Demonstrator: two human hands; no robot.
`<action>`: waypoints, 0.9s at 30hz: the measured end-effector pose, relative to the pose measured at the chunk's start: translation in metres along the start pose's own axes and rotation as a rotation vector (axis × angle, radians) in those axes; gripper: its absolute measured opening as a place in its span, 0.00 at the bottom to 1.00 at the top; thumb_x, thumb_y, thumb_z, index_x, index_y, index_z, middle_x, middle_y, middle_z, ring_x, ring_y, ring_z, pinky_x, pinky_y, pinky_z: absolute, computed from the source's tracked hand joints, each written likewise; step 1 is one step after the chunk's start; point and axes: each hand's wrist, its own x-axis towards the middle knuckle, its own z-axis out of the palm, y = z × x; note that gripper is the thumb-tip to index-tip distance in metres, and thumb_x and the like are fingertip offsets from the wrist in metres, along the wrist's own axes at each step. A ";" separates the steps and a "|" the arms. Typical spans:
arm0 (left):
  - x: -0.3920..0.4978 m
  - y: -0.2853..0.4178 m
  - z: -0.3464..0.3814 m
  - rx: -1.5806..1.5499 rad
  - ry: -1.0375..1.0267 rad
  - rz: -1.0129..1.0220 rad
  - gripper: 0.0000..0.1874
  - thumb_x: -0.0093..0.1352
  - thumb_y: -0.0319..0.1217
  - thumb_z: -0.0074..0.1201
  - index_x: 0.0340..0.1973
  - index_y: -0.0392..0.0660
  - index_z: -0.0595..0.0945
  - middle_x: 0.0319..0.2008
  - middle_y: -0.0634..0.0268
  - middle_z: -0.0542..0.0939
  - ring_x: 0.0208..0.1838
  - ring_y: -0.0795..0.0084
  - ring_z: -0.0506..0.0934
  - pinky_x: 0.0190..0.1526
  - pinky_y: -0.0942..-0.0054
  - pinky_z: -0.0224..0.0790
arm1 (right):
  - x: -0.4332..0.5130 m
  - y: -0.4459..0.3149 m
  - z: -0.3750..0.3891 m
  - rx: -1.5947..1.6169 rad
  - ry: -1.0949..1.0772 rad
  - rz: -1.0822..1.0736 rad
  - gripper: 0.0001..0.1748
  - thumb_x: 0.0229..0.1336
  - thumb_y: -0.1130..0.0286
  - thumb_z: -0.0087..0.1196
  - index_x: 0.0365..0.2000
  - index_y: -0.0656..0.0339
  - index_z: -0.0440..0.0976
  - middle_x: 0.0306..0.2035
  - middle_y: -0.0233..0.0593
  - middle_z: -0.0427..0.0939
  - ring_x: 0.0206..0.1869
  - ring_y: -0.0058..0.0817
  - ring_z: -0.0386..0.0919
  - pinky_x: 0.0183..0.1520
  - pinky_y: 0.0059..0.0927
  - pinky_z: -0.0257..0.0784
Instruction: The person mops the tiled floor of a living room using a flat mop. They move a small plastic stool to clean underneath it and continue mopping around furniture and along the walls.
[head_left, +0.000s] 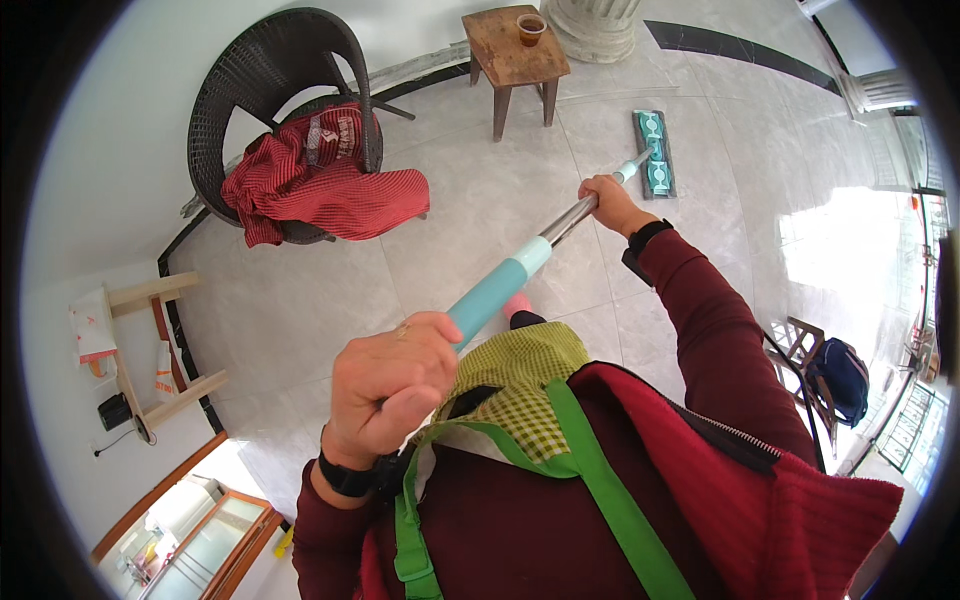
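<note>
A flat mop reaches away from my body to the upper right. My left hand (394, 382) is wrapped around the top end of its teal handle grip (491, 292), close to my chest. Farther down, my right hand (616, 206) grips the metal pole (571, 220), just above a pale green collar. The mop head (655, 154), teal on a grey pad, lies flat on the tiled floor (480, 195). Both wrists carry black bands. Below the grip hangs a green checked apron (525, 360) with green straps.
A black wicker chair (259, 71) at the upper left holds a red striped garment (322, 172). A wooden stool (499, 45) bears a cup of brown liquid (531, 30), beside a column base (590, 34). A wooden bench (169, 397) stands left; a dark blue bag (841, 381) rests on a chair at right.
</note>
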 end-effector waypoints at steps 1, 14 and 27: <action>-0.004 0.005 -0.002 0.007 0.007 0.012 0.17 0.63 0.32 0.47 0.13 0.40 0.67 0.13 0.66 0.69 0.21 0.68 0.69 0.43 0.61 0.63 | 0.000 -0.006 0.000 -0.003 0.013 -0.040 0.08 0.42 0.80 0.53 0.27 0.58 0.74 0.29 0.45 0.74 0.42 0.47 0.70 0.43 0.41 0.67; -0.171 0.113 -0.011 0.121 0.392 0.145 0.23 0.65 0.36 0.49 0.07 0.47 0.64 0.06 0.71 0.64 0.10 0.72 0.64 0.20 0.69 0.59 | -0.064 -0.186 0.060 0.076 -0.258 -0.303 0.06 0.43 0.75 0.52 0.27 0.57 0.71 0.28 0.44 0.76 0.38 0.46 0.73 0.38 0.45 0.70; -0.293 0.157 -0.005 0.163 0.268 0.102 0.14 0.65 0.34 0.51 0.16 0.50 0.73 0.09 0.74 0.72 0.11 0.79 0.68 0.26 0.77 0.61 | -0.142 -0.272 0.075 0.011 -0.342 -0.479 0.08 0.45 0.69 0.55 0.28 0.56 0.69 0.27 0.37 0.74 0.38 0.40 0.72 0.35 0.41 0.71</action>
